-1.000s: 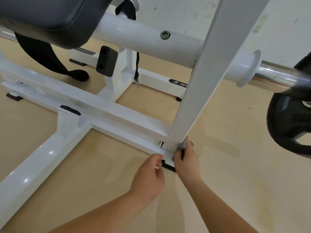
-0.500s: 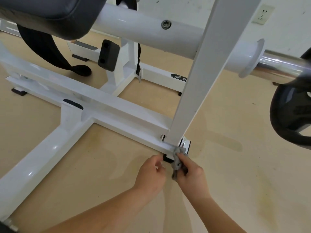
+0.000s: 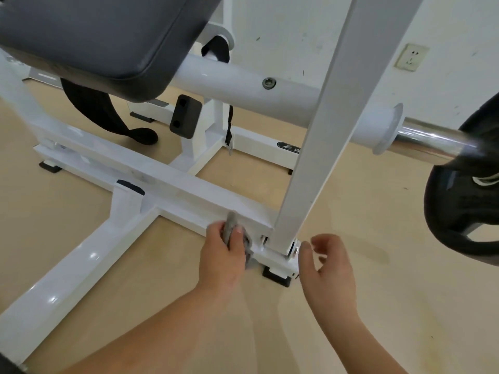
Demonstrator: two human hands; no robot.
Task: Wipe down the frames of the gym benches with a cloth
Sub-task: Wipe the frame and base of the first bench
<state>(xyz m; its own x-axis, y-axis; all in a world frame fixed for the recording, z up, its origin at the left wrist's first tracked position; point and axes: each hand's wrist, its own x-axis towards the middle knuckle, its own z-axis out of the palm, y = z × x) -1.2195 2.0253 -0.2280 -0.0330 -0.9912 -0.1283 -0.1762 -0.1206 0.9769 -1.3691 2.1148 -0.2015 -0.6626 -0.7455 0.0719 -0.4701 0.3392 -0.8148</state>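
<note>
Your left hand [image 3: 224, 252] sits low in the centre of the frame. Its fingers are curled round the grey cloth [image 3: 231, 225] and press it against the near face of the white cross rail [image 3: 186, 190], just left of where the upright [image 3: 310, 157] meets it. Bunching the cloth puts a thick wad on the flat face, which suits wiping a straight run.

Your right hand [image 3: 330, 263] is apart from the left, on the other side of the upright's foot. Its fingers are loosely bent and hold nothing. The fingertips are just beside the rail's end; contact cannot be confirmed. The hand appears placed to stay out of the cloth's path.

Note the edges. The rail ends at lower centre above a black rubber foot [image 3: 278, 275], and the upright's base blocks travel to the right. Open rail lies to the left, up to the junction with the long floor rail [image 3: 67, 271] that runs toward the lower left corner. Bare floor [image 3: 391, 306] at lower right gives room for your forearms.

Farther back, the black pad [image 3: 94, 36] overhangs the upper left and the round tube [image 3: 243, 85] crosses the middle. The weight plate [image 3: 464, 201] at the right edge hangs near the upright — watch your head and elbow when you rise.
</note>
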